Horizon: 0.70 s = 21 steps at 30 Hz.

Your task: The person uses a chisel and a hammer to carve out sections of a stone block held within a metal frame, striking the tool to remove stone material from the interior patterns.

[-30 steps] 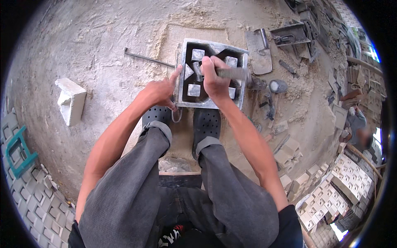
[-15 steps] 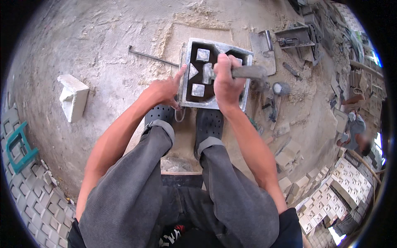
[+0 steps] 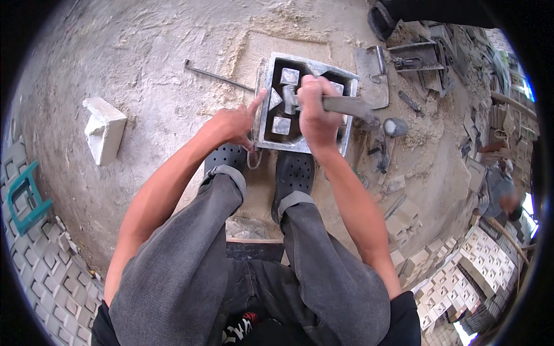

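Note:
A rectangular metal mould (image 3: 309,146) stands on the ground in front of my shoes, with several square and triangular blocks (image 3: 281,126) inside its dark cavity. My right hand (image 3: 318,118) is wrapped round the handle of a hammer (image 3: 340,105), held over the mould. Its metal head points left among the blocks, and the handle's right end is blurred. At the mould's left edge rests my left hand (image 3: 234,124), index finger stretched along the rim and the other fingers partly bent, holding nothing I can see. A metal rod (image 3: 219,77) reaches the mould's left side.
Right of the mould lie a flat metal plate with a handle (image 3: 374,86), a cylindrical mallet head (image 3: 395,127) and a metal frame (image 3: 414,57). A pale cast block (image 3: 105,131) stands left. Patterned blocks (image 3: 487,259) are stacked lower right. Another person's dark shoe (image 3: 381,22) shows above.
Another person's dark leg and shoe have come into view at the upper right. The hammer head has shifted slightly within the mould. My left hand keeps its place on the rim.

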Each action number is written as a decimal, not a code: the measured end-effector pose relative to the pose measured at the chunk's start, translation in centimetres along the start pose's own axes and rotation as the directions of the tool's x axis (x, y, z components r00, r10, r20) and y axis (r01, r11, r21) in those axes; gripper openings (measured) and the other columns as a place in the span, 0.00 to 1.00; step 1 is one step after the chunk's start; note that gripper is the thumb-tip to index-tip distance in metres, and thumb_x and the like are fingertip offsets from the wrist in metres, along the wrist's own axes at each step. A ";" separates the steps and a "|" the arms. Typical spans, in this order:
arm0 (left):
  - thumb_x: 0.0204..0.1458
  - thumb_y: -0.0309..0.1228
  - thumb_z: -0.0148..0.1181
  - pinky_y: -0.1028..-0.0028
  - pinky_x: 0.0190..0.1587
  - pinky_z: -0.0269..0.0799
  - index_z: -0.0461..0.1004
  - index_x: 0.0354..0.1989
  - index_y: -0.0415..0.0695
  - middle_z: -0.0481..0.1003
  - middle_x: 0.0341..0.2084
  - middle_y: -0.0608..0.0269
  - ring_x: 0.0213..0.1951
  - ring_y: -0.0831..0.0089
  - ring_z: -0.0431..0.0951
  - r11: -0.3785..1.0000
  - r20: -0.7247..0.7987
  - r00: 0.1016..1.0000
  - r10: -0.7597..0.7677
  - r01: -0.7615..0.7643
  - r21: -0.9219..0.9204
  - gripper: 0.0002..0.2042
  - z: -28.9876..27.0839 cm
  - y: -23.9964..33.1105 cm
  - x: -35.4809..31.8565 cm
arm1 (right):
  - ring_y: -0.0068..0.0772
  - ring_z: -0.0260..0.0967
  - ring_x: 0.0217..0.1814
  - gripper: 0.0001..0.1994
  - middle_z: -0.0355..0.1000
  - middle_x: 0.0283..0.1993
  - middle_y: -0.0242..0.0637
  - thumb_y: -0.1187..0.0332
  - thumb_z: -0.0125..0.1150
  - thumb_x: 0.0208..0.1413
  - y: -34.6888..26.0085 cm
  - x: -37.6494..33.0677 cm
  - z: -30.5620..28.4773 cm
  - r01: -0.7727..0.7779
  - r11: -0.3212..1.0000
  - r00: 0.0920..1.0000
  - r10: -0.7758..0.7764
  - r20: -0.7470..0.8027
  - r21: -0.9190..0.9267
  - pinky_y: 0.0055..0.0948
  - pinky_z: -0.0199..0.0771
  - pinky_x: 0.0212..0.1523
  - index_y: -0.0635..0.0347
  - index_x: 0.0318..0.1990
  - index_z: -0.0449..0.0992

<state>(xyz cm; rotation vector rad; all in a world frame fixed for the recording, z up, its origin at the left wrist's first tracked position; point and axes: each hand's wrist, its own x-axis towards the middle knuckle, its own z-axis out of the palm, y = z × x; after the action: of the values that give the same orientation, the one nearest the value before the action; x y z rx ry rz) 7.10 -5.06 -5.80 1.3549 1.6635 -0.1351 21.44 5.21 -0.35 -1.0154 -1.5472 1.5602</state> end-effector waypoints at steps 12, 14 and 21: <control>0.31 0.39 0.81 0.55 0.53 0.70 0.25 0.72 0.49 0.75 0.45 0.33 0.51 0.41 0.75 1.000 0.013 1.000 -0.002 0.002 -0.023 0.69 -0.2 0.3 0.0 | 0.15 0.51 0.19 0.22 0.56 0.16 0.22 0.65 0.53 0.63 0.3 2.7 -1.1 0.030 0.978 0.971 -0.078 0.228 0.206 0.25 0.49 0.20 0.60 0.16 0.62; 0.31 0.40 0.81 0.56 0.53 0.70 0.25 0.72 0.48 0.74 0.46 0.32 0.51 0.41 0.75 1.000 0.009 1.000 0.020 -0.020 -0.017 0.69 0.0 0.1 0.2 | 0.16 0.51 0.19 0.21 0.56 0.16 0.22 0.63 0.53 0.64 1.6 2.8 0.2 -0.002 0.998 0.964 -0.015 0.266 0.063 0.27 0.50 0.20 0.60 0.17 0.64; 0.31 0.45 0.80 0.53 0.51 0.72 0.22 0.72 0.51 0.73 0.48 0.34 0.50 0.41 0.75 0.999 -0.004 0.999 0.039 -0.039 0.013 0.70 0.7 -0.9 0.5 | 0.18 0.49 0.15 0.24 0.57 0.18 0.26 0.56 0.53 0.66 -2.0 4.5 -0.6 0.328 0.920 0.879 -0.381 0.288 0.215 0.22 0.51 0.16 0.56 0.18 0.59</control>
<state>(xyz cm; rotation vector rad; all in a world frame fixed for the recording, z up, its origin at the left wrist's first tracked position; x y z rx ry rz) 6.86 -5.43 -6.96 1.3970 1.6411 -0.1202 19.89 9.63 1.45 -0.3624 -1.6801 1.6057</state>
